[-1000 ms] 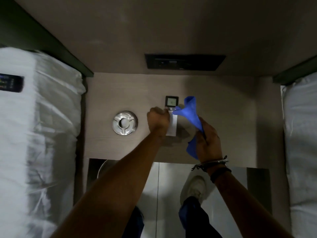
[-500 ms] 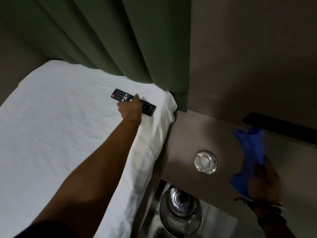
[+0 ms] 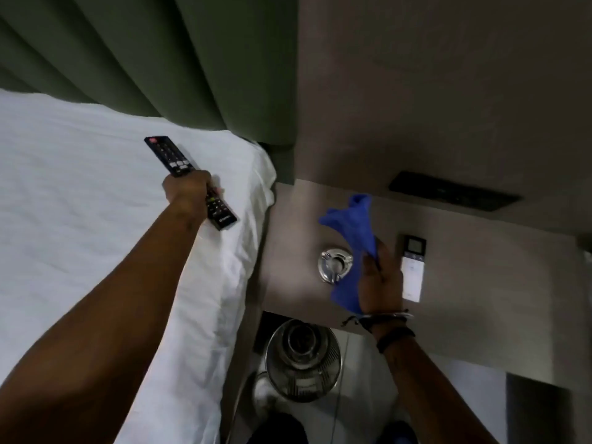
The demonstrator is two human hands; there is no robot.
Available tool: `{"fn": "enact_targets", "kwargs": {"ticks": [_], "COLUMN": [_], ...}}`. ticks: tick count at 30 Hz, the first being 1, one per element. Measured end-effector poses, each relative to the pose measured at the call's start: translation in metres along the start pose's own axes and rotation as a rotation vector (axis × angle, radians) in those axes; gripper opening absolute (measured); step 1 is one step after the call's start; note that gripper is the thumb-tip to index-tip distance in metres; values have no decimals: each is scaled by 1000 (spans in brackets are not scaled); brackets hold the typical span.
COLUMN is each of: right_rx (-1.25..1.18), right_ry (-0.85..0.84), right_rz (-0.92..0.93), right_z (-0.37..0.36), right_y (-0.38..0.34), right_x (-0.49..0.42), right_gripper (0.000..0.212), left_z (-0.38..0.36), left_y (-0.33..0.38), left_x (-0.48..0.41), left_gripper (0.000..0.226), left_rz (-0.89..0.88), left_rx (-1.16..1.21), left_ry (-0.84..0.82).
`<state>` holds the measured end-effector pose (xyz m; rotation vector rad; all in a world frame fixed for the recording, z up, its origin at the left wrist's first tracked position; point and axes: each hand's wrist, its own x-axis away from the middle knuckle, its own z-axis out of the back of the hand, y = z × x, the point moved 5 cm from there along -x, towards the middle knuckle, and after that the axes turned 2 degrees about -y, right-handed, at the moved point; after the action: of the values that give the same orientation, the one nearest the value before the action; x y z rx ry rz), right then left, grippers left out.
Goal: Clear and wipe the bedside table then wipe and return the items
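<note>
Left hand (image 3: 187,191), centre-left of frame, fingers curled round the middle of a black TV remote (image 3: 169,155). The remote's red-button end points to the upper left, its other end sticks out lower right of the fist. Remote is over the near corner of the white bed (image 3: 80,225); can't tell if it touches the sheet.

Right hand (image 3: 381,283), centre-right, grips a bunched blue cloth (image 3: 350,221), held above the worktop (image 3: 480,283). Cloth sticks up above the fingers and hangs out below the palm. Bracelets (image 3: 386,318) on that wrist.

On the worktop: round metal ashtray (image 3: 333,262) just left of the right hand, partly behind the cloth. White AC remote (image 3: 413,267) with a small screen at its top end lies flat just right of the hand.

Green curtain (image 3: 160,59) upper left behind the bed. Dark wall panel (image 3: 448,193) above the worktop. Metal bin (image 3: 302,357) on the floor at lower centre.
</note>
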<state>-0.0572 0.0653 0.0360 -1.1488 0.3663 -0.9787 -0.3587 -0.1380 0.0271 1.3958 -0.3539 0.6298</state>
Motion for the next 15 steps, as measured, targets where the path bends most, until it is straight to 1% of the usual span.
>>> {"fn": "enact_targets", "kwargs": {"ticks": [2,3,4,5,7,8,9,11,13,15], "right_rx": [-47,-54,-64,-69,-61,-44,-12,67,144,164], "right_ry": [4,10,22,27,25,18,-2,-84,-193,-235], "right_rz": [-6,-12,-2,8,52,82,114,186,246,241], "right_z": [6,9,14,18,30,37,46,62,77,95], "right_y": [-3,-5,-5,-7,-9,-9,-10,-10,-3,8], "right_x": [2,2,1,0,-1,-1,-2,-2,-2,-1], "right_gripper": [49,49,48,46,42,42,43,48,47,46], "left_z": [-11,-18,-28,-38,-59,-70,-80,-100,-122,-142], "left_y": [-30,-50,-72,-95,-139,-156,-170,-191,-201,-207], "left_x": [35,58,85,111,164,187,207,242,274,298], "left_gripper": [17,14,11,22,60,69,70,61,52,46], "left_rz": [-29,-8,50,140,333,400,448,526,563,561], "left_rx": [-26,-24,-16,-8,39,47,53,78,121,141], "left_ry": [-179,-282,-399,-506,-680,-729,-758,-796,-831,-858]}}
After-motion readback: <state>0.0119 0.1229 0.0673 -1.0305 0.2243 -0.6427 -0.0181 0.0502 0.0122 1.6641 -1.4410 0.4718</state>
